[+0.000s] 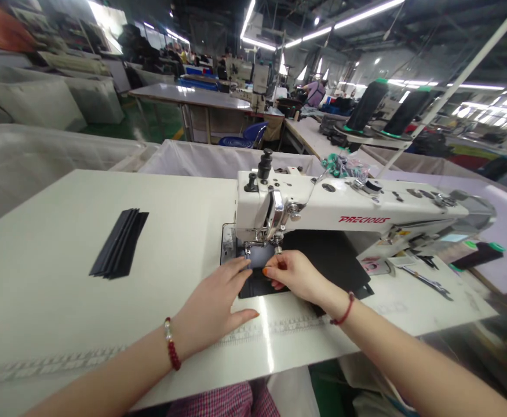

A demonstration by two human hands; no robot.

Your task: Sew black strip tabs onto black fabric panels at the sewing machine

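Note:
A white sewing machine (314,202) stands on the table, with black fabric (331,260) spread under its arm and reaching the needle area. My left hand (218,301) lies flat just left of the presser foot (248,251), fingers stretched out and fingertips at the fabric's edge. On the other side of the foot, my right hand (294,275) has thumb and forefinger pinched together at the black fabric. Whatever lies between those fingertips is too small to make out. A fanned stack of black fabric strips (120,243) rests on the table to the left.
Scissors (427,282) lie at the right below the machine arm. Black thread cones (368,107) stand behind the machine. A printed ruler (274,329) runs along the table's front. Beyond the table are pale cloth-lined bins (218,161) and a blue chair (244,138).

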